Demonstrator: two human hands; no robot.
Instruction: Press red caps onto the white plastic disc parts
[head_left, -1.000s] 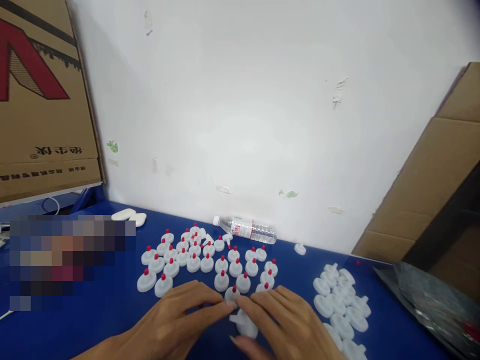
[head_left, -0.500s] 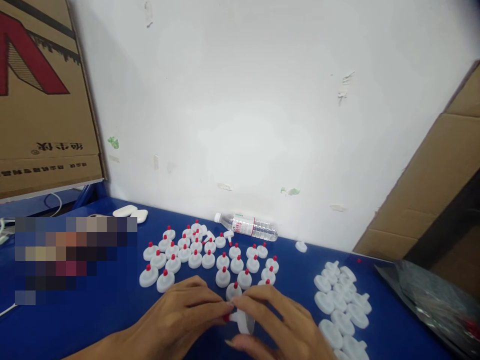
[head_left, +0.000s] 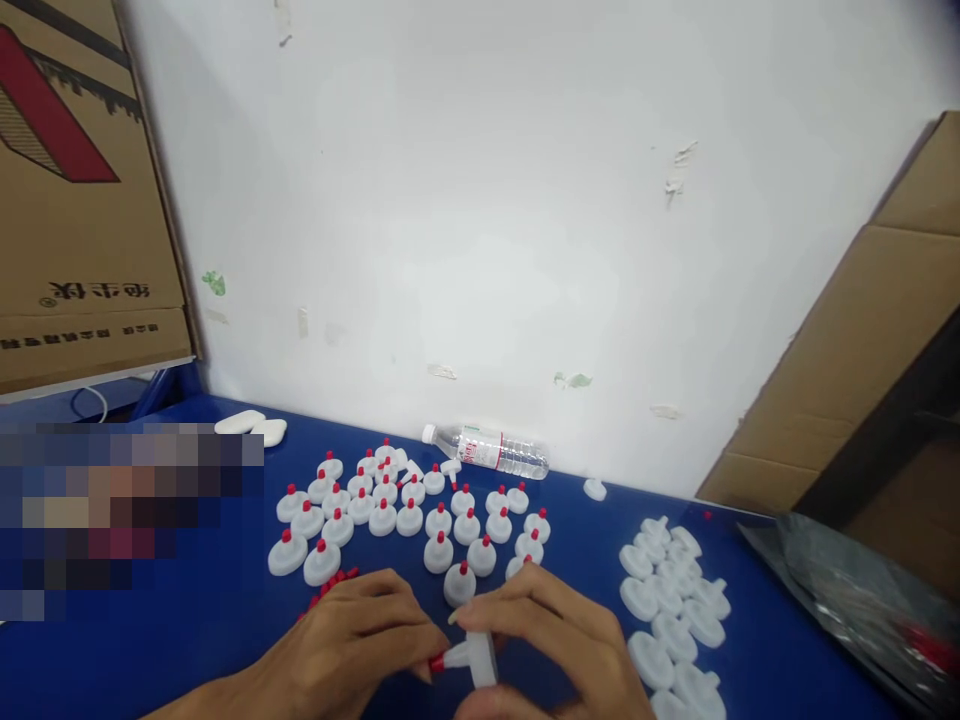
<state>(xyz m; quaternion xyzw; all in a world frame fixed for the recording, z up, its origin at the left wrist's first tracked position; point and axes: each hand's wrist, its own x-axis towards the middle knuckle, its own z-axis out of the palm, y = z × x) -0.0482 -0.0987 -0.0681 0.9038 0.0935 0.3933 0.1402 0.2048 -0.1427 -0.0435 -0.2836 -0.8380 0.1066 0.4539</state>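
My right hand (head_left: 559,640) is closed around the rim of a white plastic nozzle cap (head_left: 482,660), which is turned sideways with its spout pointing left. On the tip of that spout sits a small red tip cap (head_left: 437,663), pinched in the fingers of my left hand (head_left: 367,630). Several loose red tip caps (head_left: 330,588) lie behind my left hand, partly hidden by it. Beyond both hands, rows of white nozzle caps with red tips stand upright, the nearest nozzle cap (head_left: 460,585) just behind my right fingertips.
On the right lies a group of white nozzle caps (head_left: 651,660) without red tips. A grey plastic bag (head_left: 847,590) is beside them. Against the wall rests a clear water bottle (head_left: 517,457). Cardboard boxes flank the blue table (head_left: 225,560); a blurred patch covers its left side.
The held nozzle cap has turned, so its spout shows more clearly. My left hand has shifted slightly down and left, uncovering the loose red tip caps. The view has moved a little right.
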